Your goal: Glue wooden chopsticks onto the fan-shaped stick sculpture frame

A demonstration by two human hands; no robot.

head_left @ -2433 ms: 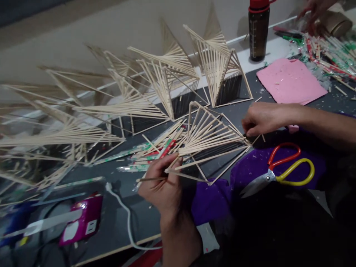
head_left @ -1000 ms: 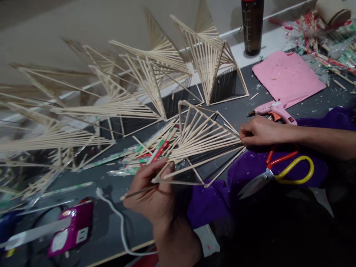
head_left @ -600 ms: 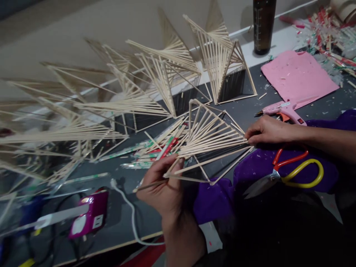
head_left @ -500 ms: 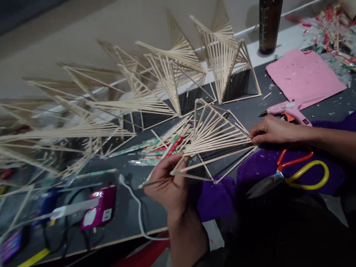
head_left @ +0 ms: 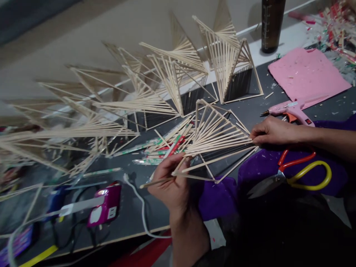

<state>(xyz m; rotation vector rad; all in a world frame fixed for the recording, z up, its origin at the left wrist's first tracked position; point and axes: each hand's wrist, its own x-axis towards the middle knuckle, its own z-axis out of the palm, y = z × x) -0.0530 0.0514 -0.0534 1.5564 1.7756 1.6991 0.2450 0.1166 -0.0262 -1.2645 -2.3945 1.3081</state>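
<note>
A fan-shaped frame of thin wooden sticks, a chopstick structure (head_left: pixel 219 138), spans the space between both hands. My left hand (head_left: pixel 171 181) grips its near left corner between thumb and fingers. One stick end juts out left past that hand; whether it is joined to the frame I cannot tell. At the right corner, the fingertips of my right hand (head_left: pixel 270 130) pinch the ends of the sticks. A pink glue gun (head_left: pixel 292 109) lies just beyond the right hand. Below that hand are scissors (head_left: pixel 289 176) with one red and one yellow handle.
Several similar stick structures (head_left: pixel 219 55) stand along the wall at the back and left. Loose chopsticks and wrappers (head_left: pixel 167 146) lie behind my left hand. A pink sheet (head_left: pixel 308 76), a dark bottle (head_left: pixel 272 26), purple cloth (head_left: pixel 219 198), a magenta box (head_left: pixel 105 204) and a white cable (head_left: pixel 143 207) are around.
The whole view has shifted a little, so things sit slightly farther right. Both hands keep the same hold on the chopstick structure.
</note>
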